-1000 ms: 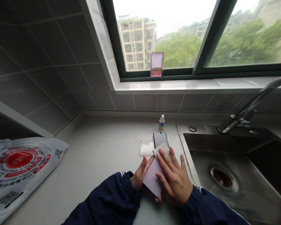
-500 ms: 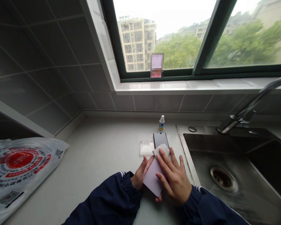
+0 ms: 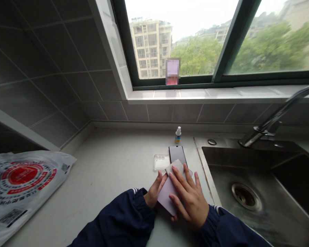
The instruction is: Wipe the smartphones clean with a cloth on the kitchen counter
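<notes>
A pale lilac phone (image 3: 166,193) lies back-up on the grey counter, near the sink's left rim. My left hand (image 3: 154,192) grips its left edge, thumb up along the side. My right hand (image 3: 186,197) lies on top of it with fingers stretched flat, pressing a small whitish cloth (image 3: 173,167) against the phone's far end. A second phone with a dark screen (image 3: 177,153) lies just beyond, and a clear phone case (image 3: 161,162) sits to its left. A small dropper bottle (image 3: 178,134) stands behind them.
A steel sink (image 3: 249,178) with a round drain fills the right side, its tap (image 3: 275,118) arching over it. A white plastic bag with red print (image 3: 20,185) lies at the left. Grey tiled walls and a window sill (image 3: 208,96) close the back.
My right hand with the cloth has slid slightly left and toward me across the phone's back. The left hand keeps the same grip.
</notes>
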{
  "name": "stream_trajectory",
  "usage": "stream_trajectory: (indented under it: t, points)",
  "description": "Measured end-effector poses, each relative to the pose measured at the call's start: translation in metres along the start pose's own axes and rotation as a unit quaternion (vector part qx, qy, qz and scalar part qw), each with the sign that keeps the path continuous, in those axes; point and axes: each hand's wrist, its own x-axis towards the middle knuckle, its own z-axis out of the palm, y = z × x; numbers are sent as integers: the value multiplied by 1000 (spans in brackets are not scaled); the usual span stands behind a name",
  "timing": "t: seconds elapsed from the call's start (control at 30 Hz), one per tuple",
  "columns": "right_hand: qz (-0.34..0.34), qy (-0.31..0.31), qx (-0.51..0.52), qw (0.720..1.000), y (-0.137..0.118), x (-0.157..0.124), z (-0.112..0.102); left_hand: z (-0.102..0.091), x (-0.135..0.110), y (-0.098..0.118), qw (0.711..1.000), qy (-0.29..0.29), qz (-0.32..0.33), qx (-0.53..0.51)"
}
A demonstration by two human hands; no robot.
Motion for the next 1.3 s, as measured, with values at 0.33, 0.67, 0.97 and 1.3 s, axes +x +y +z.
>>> stream_trajectory:
  t: [0.33,0.67,0.97,1.3]
  points:
    - [-18,-7,2,1000,-7,-2,1,6,0,1,999,36,20,-23]
    - [-41,-15,-1,999,-15,-4,-2,4,-2,-1,997,63,18,-46]
    - [-39,-21,-6,999,-11,-3,-1,3,0,0,998,42,23,-38]
    - [24,10,-15,1000,9,3,-2,8,-2,6,998,-33,-57,19]
